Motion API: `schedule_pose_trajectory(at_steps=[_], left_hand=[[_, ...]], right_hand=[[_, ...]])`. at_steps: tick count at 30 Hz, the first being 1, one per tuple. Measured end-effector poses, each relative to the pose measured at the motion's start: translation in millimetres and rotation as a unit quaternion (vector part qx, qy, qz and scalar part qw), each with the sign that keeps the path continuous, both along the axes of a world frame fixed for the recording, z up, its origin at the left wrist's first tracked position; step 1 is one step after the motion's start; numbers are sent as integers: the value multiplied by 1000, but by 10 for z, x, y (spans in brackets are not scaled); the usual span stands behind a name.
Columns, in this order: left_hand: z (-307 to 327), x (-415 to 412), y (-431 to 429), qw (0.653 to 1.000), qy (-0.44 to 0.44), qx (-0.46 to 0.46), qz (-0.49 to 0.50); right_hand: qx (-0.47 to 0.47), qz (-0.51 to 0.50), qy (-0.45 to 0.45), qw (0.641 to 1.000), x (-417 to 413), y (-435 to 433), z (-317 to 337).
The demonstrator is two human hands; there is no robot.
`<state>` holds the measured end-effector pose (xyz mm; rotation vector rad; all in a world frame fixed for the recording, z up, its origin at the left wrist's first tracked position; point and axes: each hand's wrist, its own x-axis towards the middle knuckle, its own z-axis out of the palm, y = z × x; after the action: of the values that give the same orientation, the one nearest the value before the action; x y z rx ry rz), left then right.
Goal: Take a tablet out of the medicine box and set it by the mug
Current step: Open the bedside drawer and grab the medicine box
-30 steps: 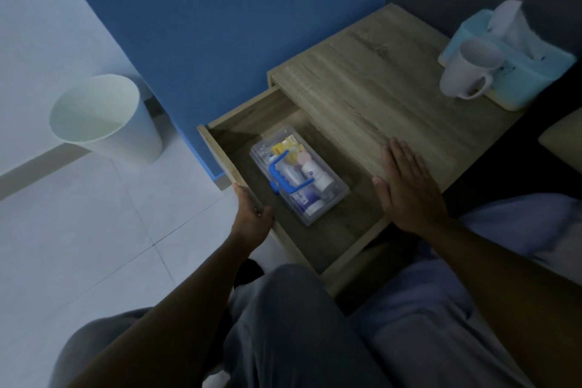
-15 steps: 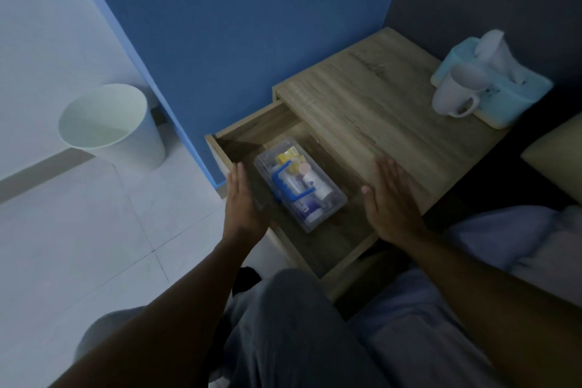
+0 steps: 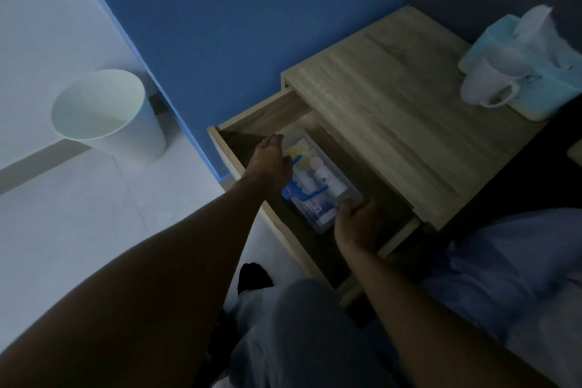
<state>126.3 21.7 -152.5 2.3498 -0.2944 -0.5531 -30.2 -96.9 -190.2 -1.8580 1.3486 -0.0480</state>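
A clear plastic medicine box (image 3: 327, 189) with a blue handle lies in the open drawer (image 3: 252, 123) of a wooden bedside table (image 3: 396, 123). Bottles and packets show through its lid. My left hand (image 3: 271, 163) reaches over the box's far left end, fingers spread. At the box's near right corner my right hand (image 3: 356, 223) touches it, fingers curled against the edge. Whether either hand grips the box is unclear. A white mug (image 3: 485, 82) stands at the table's far right corner.
A pale blue tissue box (image 3: 541, 78) sits right behind the mug. A white waste bin (image 3: 107, 113) stands on the tiled floor to the left, beside the blue wall. My knees and a bed edge are at the bottom.
Both hands have left the drawer front and the table edge and moved into the drawer, onto the two ends of the medicine box.
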Motion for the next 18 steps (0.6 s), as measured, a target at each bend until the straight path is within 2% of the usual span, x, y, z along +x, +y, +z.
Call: schedule_pose_trajectory(at_steps=[3,6,10,14,18], left_hand=[[-88,110,-58,999,37,4,4],[-180,165,-88,999,45,29,-6],[-218,196,-54,993,102,-31,49],[-153,176,13,994,76,-64,50],[64,173,74,995,40,-78,49]], right_hand=[[66,-16,-7,998,46,-27,-136],[91,8,-5,996,25,-36,-230],[104,3,-9,995,17,-44,-227],[143,-9,-23,989,-27,-40,-92],[184,1,-80,980,-70,-9,112]])
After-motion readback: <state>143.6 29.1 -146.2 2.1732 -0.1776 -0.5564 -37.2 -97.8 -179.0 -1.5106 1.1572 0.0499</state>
